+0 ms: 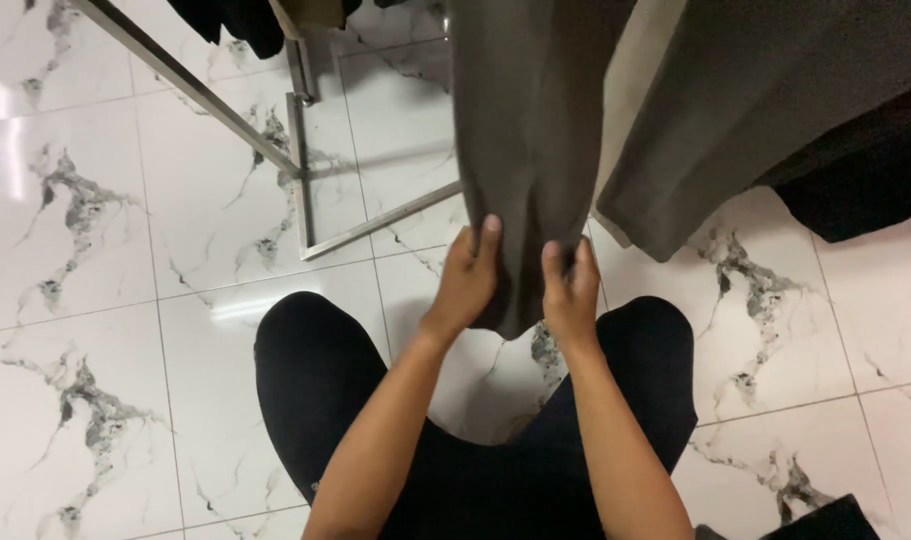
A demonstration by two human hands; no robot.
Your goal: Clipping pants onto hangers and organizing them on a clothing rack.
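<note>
A grey-brown garment [525,130] hangs down from above in the middle of the view. Both hands pinch its lower hem. My left hand [467,280] grips the hem's left side with the thumb on the front of the cloth. My right hand [569,290] holds the hem's right side, fingers curled around the fabric. The hem's tip droops between the two hands. My knees in black trousers [320,380] spread out below the arms.
A second grey garment [735,120] hangs to the right, with a dark one [860,170] beyond it. A metal clothes-rack frame [300,150] stands at upper left on the white marble-pattern tiled floor [95,300]. Dark clothing hangs at the top left.
</note>
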